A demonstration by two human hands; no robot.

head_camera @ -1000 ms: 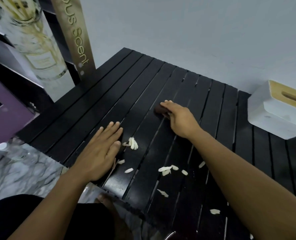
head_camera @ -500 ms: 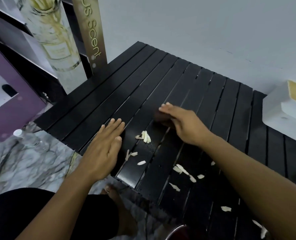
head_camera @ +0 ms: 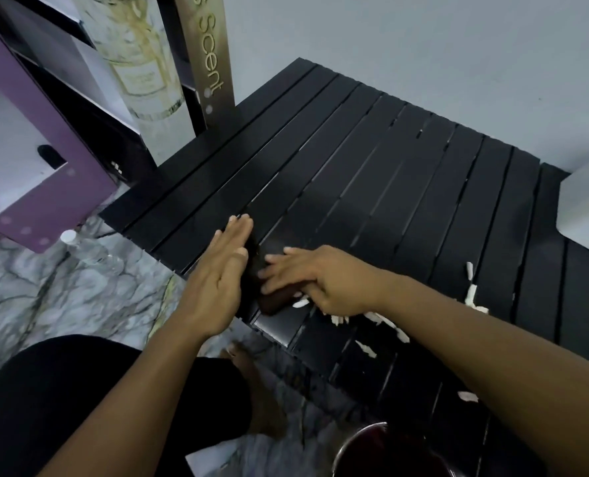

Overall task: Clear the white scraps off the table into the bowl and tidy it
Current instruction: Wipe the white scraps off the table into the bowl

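Early stage, I'd say: almost nothing is cleared yet. My right hand (head_camera: 324, 280) is pressed down on a dark brown block (head_camera: 279, 300), fingers closed loosely over it, pushing it like a scraper at the near-left edge of the worktop (head_camera: 372, 187). My left hand (head_camera: 217, 287) is flat and open, holding nothing, edge-on as a stop just left of the block. White scraps (head_camera: 372, 318) lie strewn along the near edge, more further right (head_camera: 472, 294). Bowl (head_camera: 362, 445) sits below the near edge; can't tell if it holds any. Left: gather everything, drop it in, tidy.
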